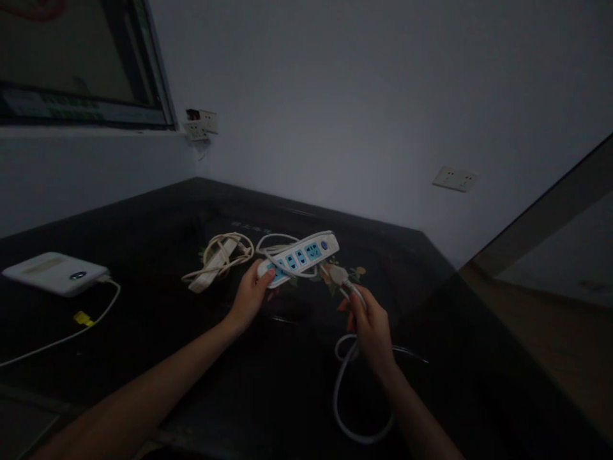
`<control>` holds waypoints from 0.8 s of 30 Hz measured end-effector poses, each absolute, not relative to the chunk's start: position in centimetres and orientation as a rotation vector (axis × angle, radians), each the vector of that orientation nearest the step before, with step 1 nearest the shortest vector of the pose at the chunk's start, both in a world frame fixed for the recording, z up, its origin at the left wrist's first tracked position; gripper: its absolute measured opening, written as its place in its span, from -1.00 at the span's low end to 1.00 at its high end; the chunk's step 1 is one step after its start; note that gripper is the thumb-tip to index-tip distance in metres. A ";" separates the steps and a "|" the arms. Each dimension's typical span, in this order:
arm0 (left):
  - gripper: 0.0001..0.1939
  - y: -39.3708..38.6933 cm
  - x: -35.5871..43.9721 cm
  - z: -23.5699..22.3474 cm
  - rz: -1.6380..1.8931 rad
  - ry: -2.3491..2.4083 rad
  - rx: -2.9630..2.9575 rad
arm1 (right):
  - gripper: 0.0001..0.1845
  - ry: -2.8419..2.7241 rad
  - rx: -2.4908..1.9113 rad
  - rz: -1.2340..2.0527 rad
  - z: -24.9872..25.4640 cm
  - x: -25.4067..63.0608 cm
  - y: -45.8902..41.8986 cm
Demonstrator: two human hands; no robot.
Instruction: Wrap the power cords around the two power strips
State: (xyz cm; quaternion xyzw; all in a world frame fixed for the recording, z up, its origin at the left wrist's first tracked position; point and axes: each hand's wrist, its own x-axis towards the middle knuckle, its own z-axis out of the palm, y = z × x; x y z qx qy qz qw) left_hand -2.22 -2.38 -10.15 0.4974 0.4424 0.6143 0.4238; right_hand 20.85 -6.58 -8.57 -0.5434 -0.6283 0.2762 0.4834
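"So, where is the power strip (312, 250) held?"

"Near the centre of the frame, over the dark tabletop (268, 390). Its left end is clamped in the left grip (249, 291), with the thumb laid across the face and the other fingers mostly hidden. From there the body is tilted up toward the right, so the blue button (324, 245) is found at the end farthest from that grip."

"And the right grip (371, 319)?"

"It is closed around a white cord (364, 440), just behind the plug (338, 275). The plug is seen protruding past that grip, close under the strip's right end; whether the two are touching cannot be told. Lower right of centre, a loop of the cord is seen."

"Is anything placed farther left?"

"A second power strip (213, 268), wound with its own pale lead, and a white box (52, 271) at the left edge."
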 end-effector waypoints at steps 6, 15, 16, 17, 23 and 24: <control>-0.60 -3.3 -2.1 -10.5 1.398 1.184 1.739 | -0.65 -1.835 -1.448 0.310 -7.5 20.8 -7.2; -0.57 -4.5 -2.3 -11.0 0.991 1.333 2.352 | -0.73 -2.155 -1.633 -0.352 -4.6 19.8 -7.5; -0.58 -4.5 -2.3 -11.0 0.988 1.328 2.408 | -0.74 -2.153 -1.627 -0.335 -4.2 19.7 -7.3; -0.58 -4.4 -2.3 -11.0 0.988 1.322 2.462 | -0.74 -2.150 -1.621 -0.301 -3.8 19.7 -7.2; -0.63 -4.3 -2.2 -11.1 1.010 1.271 2.663 | -0.70 -2.127 -1.536 0.017 -2.3 19.7 -6.1; -0.64 -4.3 -2.1 -11.1 0.999 1.264 2.682 | -0.70 -2.120 -1.494 0.062 -2.2 19.7 -6.0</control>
